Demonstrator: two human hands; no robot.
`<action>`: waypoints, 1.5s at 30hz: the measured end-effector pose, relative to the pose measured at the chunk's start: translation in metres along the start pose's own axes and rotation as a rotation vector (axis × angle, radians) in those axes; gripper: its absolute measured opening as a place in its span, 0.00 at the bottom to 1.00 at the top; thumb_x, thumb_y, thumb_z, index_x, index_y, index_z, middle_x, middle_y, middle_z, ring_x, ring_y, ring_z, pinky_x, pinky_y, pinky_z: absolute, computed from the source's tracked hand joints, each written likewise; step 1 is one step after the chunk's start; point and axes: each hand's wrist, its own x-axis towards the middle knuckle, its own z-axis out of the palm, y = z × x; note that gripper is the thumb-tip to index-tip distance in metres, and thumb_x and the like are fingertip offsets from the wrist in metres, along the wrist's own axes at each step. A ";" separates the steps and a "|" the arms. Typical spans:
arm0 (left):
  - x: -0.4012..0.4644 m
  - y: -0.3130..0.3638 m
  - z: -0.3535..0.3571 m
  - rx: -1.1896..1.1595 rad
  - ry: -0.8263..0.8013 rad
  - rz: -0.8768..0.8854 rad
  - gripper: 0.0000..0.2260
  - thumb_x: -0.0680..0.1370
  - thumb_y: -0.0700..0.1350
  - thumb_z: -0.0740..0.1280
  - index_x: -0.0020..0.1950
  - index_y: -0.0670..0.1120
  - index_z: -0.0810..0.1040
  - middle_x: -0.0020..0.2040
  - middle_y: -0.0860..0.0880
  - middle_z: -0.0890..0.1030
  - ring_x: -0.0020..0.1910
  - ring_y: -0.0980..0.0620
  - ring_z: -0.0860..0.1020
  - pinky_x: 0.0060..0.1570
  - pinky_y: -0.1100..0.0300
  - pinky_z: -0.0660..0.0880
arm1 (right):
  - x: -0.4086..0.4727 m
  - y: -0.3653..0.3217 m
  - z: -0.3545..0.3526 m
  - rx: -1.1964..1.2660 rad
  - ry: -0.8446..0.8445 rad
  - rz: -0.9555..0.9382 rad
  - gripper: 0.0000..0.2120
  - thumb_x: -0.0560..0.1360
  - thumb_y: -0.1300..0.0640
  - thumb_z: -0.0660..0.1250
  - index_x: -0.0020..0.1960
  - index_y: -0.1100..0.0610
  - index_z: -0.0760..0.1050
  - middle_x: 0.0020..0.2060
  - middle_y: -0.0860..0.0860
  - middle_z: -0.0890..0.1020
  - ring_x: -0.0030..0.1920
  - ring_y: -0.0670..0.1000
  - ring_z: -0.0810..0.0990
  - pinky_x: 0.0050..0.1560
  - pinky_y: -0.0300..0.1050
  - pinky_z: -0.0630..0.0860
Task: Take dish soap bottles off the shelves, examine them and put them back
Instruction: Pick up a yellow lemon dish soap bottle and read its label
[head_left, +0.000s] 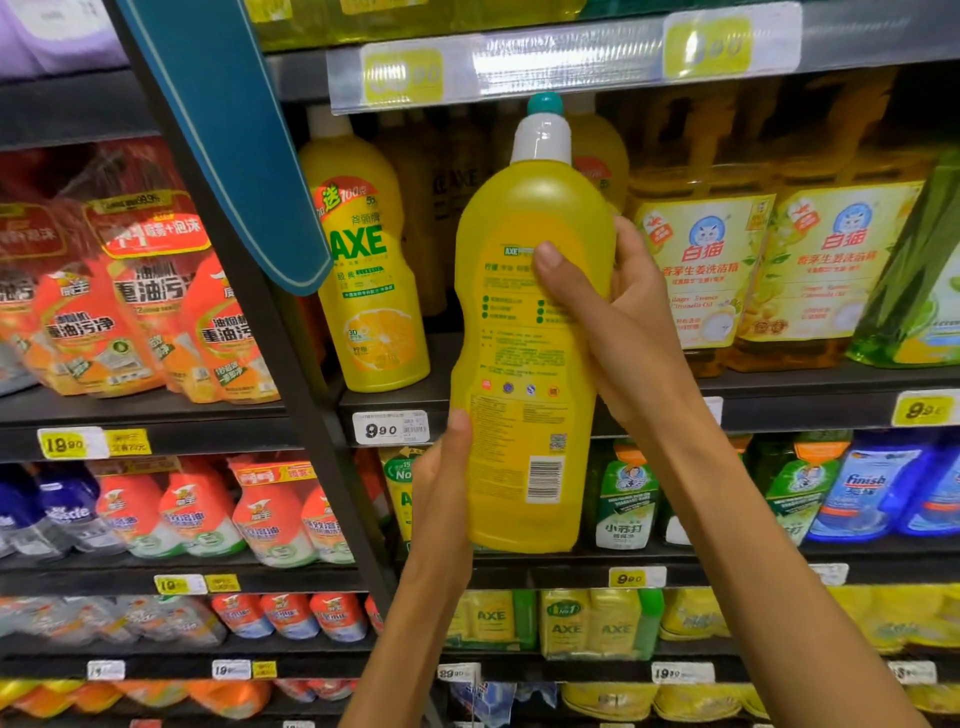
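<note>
Head view, held bottle: a yellow dish soap bottle (524, 358) is upright in front of the shelves, off the shelf board, its back label with small print and a barcode turned to the camera; a white neck and teal cap (545, 104) top it.
Head view, right hand: the right hand (618, 317) grips the bottle's upper body from the right side, thumb laid across the back label, the other fingers curled round behind.
Head view, left hand: the left hand (441, 488) holds the lower left edge of the bottle, thumb pressed on the label side, fingers hidden behind it.
Head view, shelf behind: a second yellow AXE bottle (371, 291) stands on the dark shelf (395, 400) just left of the held one, front label and lemon picture facing out.
Head view, right of the bottle: amber jugs with cat labels (711, 270) stand on the same shelf.
Head view, left bay: orange refill pouches (150, 312) fill the neighbouring shelf.
Head view, price tags: a white tag reading 9.90 (390, 428) sits on the shelf edge just beside the left thumb.
Head view, lower shelves: green and blue bottles (852, 488) stand below, and AXE multipacks (592, 623) below those.
</note>
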 end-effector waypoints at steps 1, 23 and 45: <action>0.002 0.002 -0.002 -0.038 -0.008 0.007 0.22 0.63 0.72 0.66 0.49 0.62 0.83 0.49 0.52 0.85 0.49 0.53 0.84 0.41 0.63 0.79 | 0.001 -0.001 -0.002 0.057 -0.028 0.001 0.29 0.74 0.57 0.70 0.71 0.57 0.64 0.59 0.57 0.80 0.56 0.54 0.82 0.56 0.54 0.80; -0.009 -0.011 0.000 0.540 -0.150 0.218 0.54 0.58 0.64 0.77 0.76 0.60 0.50 0.71 0.57 0.67 0.68 0.57 0.69 0.62 0.51 0.74 | -0.019 0.023 0.006 -0.072 -0.111 -0.113 0.43 0.57 0.42 0.77 0.67 0.46 0.63 0.54 0.39 0.79 0.55 0.42 0.81 0.49 0.38 0.78; -0.012 -0.012 -0.021 0.428 -0.449 0.079 0.30 0.61 0.38 0.76 0.60 0.51 0.70 0.49 0.64 0.82 0.47 0.67 0.80 0.44 0.73 0.75 | -0.010 0.017 -0.009 -0.055 -0.516 0.109 0.46 0.54 0.35 0.78 0.64 0.53 0.65 0.52 0.37 0.83 0.55 0.38 0.79 0.54 0.34 0.75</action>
